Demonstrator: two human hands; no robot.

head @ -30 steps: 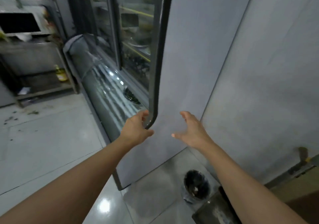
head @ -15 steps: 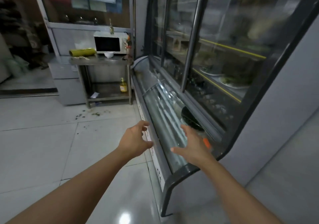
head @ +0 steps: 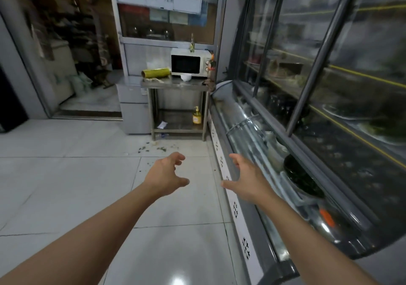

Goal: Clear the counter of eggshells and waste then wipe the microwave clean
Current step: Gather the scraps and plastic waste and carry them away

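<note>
Your hands reach out in front of you over the tiled floor [head: 66,175], both empty. Your left hand [head: 165,176] has its fingers spread and loosely hooked, thumb pointing right; your right hand [head: 246,179] faces it, palm inward, fingers relaxed and slightly bent. Neither touches anything.

Well ahead of you, the white microwave [head: 190,64] sits on the steel surface [head: 175,84] against the back wall, its dark door closed. A small white bowl [head: 185,77] stands just in front of it. To the left of the microwave lies a yellow-green roll [head: 156,72], and pale scraps of waste [head: 156,80] sit on the surface right beside that roll; you cannot tell from here whether they are eggshells. A small bottle [head: 192,44] stands on top of the microwave.

On the shelf under the surface, a yellow pump bottle [head: 197,116] stands at the right and a white scrap [head: 162,124] lies at the left. Green bits of litter [head: 153,148] are scattered on the floor before the surface's legs. A glass display case [head: 307,109] runs along your right, just beside your right hand.
</note>
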